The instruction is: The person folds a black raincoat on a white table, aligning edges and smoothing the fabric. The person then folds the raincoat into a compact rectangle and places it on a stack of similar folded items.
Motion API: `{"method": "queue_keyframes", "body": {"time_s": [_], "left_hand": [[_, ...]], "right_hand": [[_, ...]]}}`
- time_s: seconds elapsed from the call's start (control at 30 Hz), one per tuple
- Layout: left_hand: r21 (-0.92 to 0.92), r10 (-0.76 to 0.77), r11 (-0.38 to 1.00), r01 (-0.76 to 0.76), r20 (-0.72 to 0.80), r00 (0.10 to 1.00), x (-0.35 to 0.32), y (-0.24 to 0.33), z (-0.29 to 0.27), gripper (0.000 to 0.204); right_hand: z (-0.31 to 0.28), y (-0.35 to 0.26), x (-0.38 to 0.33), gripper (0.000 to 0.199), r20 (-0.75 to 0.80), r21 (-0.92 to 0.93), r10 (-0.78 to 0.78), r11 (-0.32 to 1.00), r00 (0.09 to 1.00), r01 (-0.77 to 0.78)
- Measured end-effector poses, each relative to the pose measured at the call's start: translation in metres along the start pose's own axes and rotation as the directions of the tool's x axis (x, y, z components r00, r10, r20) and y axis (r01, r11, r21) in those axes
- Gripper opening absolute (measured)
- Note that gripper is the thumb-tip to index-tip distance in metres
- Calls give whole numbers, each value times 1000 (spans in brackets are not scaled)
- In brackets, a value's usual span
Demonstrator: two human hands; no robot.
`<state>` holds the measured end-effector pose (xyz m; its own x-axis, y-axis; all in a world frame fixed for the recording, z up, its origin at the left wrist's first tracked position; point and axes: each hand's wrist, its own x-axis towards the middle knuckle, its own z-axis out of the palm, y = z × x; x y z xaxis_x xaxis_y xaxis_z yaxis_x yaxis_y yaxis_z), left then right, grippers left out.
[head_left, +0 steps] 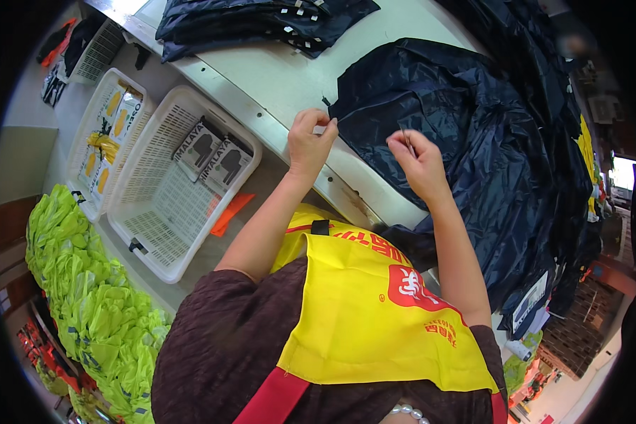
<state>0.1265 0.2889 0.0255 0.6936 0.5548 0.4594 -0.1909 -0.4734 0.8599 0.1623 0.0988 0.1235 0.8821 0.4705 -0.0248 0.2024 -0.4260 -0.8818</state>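
fingers of the left hand point(309, 141) pinch the dark navy garment point(466, 134) at its near-left corner; the right hand point(420, 164) (closed on something thin, maybe thread) hovers just right, beside the tabletop point(283, 78) front edge.

My yellow apron point(364, 318) with red printed emblem, red strap point(272, 399), over dark maroon short-sleeved top point(219, 339); white bead necklace point(408, 412); forearms bare.

Both forearms raised forward; left hand point(309, 141) fingers pinched, right hand point(418, 164) fingers curled in pinching grip.
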Motion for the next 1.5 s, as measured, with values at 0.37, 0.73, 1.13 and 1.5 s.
{"method": "queue_keyframes", "body": {"time_s": [0.37,0.73,1.13,1.5], "left_hand": [[-70,253,967,-244,200,947,4,34,9,16],[-189,206,967,-168,198,958,2,57,19,20],[-307,306,924,-230,231,924,-4,61,25,24],[-316,468,870,-378,290,835,-2,62,22,23]], "right_hand": [[-12,-49,65,29,141,-342,-44,935,989,91],[-32,-10,18,22,120,138,174,972,977,-190],[-50,-3,-9,19,-90,334,144,937,986,-106],[-41,-13,-1,21,77,-111,117,988,990,-108]]}}
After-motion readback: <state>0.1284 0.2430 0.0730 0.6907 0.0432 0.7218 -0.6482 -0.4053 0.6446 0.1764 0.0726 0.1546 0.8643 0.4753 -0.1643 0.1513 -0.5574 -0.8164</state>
